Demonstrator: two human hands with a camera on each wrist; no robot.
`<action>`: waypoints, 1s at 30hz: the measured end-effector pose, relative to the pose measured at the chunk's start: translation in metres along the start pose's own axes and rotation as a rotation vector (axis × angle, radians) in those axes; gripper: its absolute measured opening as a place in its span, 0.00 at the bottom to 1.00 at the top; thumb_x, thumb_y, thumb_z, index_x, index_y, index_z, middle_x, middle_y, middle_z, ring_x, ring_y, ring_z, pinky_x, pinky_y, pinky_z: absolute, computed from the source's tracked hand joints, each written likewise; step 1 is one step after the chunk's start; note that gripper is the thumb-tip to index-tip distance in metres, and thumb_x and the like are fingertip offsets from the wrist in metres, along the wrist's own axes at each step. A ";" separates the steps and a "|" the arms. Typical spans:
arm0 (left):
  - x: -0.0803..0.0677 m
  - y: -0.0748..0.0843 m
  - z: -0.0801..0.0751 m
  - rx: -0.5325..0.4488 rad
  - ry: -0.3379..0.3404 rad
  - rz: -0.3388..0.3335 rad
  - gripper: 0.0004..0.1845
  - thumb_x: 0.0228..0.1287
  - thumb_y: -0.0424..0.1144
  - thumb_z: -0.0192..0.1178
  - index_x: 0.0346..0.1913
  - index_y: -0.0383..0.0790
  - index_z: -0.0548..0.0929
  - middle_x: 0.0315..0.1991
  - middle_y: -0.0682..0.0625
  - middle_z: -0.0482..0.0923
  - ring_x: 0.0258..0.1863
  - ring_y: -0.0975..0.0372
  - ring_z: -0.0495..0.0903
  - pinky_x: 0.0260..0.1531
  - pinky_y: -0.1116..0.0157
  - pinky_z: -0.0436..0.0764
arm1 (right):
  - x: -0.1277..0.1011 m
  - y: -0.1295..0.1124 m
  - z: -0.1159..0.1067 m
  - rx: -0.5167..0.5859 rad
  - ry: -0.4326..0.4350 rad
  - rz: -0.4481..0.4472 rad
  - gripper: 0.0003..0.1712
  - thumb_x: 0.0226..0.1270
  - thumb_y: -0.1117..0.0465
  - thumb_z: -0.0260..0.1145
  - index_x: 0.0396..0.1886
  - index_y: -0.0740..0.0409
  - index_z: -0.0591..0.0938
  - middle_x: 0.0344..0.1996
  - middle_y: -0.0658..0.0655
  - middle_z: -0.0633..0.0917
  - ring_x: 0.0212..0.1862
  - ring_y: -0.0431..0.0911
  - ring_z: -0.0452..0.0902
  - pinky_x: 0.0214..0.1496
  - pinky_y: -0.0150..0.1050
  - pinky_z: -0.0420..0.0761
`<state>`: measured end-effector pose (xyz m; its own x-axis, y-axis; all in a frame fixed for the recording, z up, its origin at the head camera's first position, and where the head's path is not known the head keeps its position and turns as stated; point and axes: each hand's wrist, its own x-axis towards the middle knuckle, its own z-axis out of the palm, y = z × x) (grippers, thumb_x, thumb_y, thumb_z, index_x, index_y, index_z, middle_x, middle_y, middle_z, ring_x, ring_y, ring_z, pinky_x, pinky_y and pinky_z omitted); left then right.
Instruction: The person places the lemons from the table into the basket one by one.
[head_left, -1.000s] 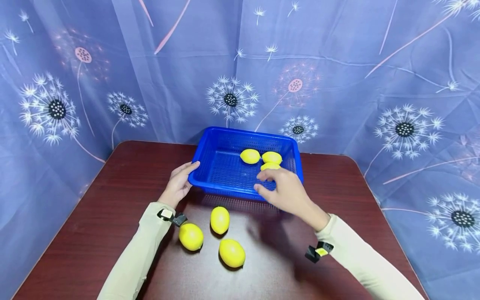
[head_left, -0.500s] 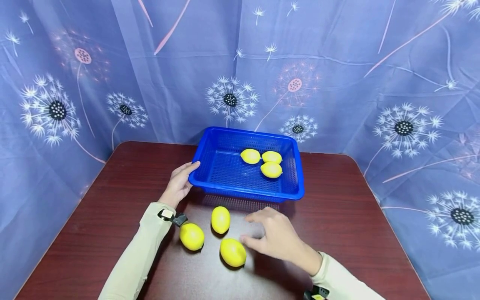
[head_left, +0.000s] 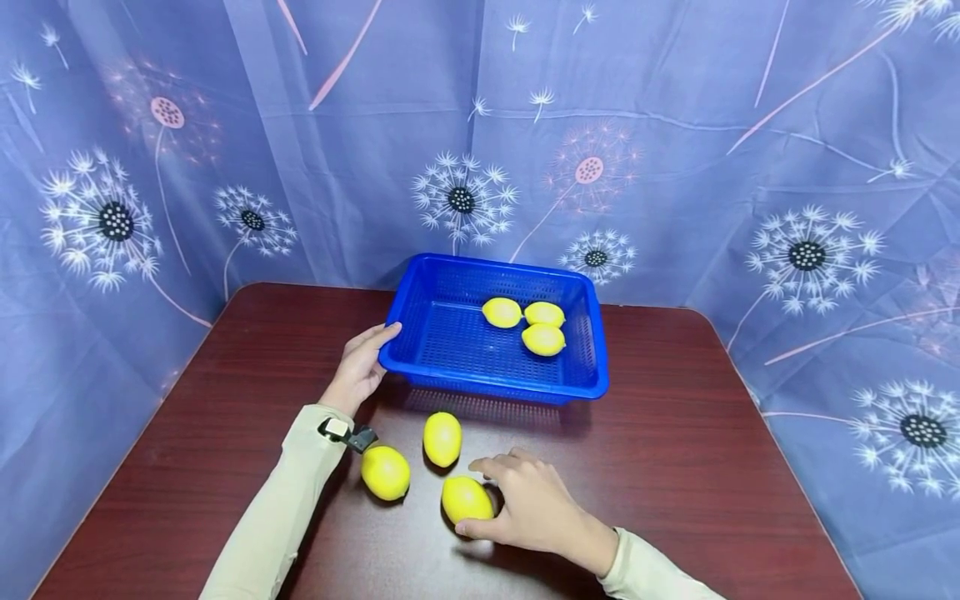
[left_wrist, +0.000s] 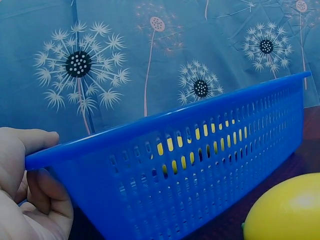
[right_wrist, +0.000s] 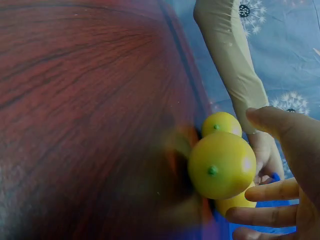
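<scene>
The right hand (head_left: 528,508) is curled around the nearest lemon (head_left: 465,498) on the worktop (head_left: 675,450), with the thumb at its near side and the fingers (head_left: 495,467) laid over its far side. The right wrist view shows the fruit cupped between thumb and fingers, though the contact of every finger cannot be confirmed there. The left hand (head_left: 360,367) is clamped on the left rim of the blue basket (head_left: 427,333), thumb over the edge and fingers curled under it, as the left wrist view shows.

For this grasp to be done well, the lemon is best enclosed evenly from both sides, since a smooth rounded fruit is likely to roll away if pressed from 1 side only. A firm but gentle hold is judged enough, and the basket is best kept steady by the left hand.

2 more lemons lie on the worktop just beside the gripped 1: a middle lemon (head_left: 442,438) beyond it and a left lemon (head_left: 386,472) near the left sleeve (head_left: 292,492). 3 lemons (head_left: 543,339) rest together in the far right part of the basket, well apart from the right hand.
</scene>
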<state>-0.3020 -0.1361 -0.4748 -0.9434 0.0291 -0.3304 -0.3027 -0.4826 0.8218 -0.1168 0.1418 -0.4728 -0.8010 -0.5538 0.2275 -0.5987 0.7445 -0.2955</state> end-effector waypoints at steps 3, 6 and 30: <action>0.001 -0.001 0.000 -0.001 0.000 -0.001 0.01 0.70 0.38 0.67 0.39 0.46 0.86 0.34 0.55 0.87 0.34 0.65 0.87 0.38 0.69 0.87 | 0.000 -0.002 0.004 -0.011 -0.041 0.015 0.40 0.51 0.23 0.71 0.51 0.46 0.86 0.41 0.44 0.89 0.39 0.41 0.79 0.29 0.34 0.77; 0.001 -0.002 -0.001 -0.004 0.001 0.001 0.03 0.69 0.38 0.69 0.41 0.45 0.85 0.34 0.55 0.87 0.34 0.65 0.87 0.38 0.69 0.87 | 0.000 -0.004 0.008 -0.012 -0.077 0.026 0.39 0.50 0.23 0.72 0.51 0.45 0.85 0.40 0.44 0.89 0.37 0.40 0.77 0.28 0.32 0.74; 0.001 0.000 -0.002 0.003 -0.012 0.006 0.02 0.72 0.36 0.64 0.39 0.47 0.85 0.36 0.54 0.87 0.36 0.65 0.87 0.39 0.69 0.87 | -0.001 0.000 0.011 0.107 -0.034 0.033 0.29 0.50 0.39 0.78 0.49 0.46 0.86 0.39 0.42 0.88 0.37 0.38 0.78 0.32 0.31 0.76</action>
<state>-0.3023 -0.1375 -0.4759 -0.9468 0.0366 -0.3196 -0.2971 -0.4806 0.8251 -0.1163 0.1379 -0.4836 -0.8188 -0.5436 0.1847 -0.5678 0.7195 -0.3998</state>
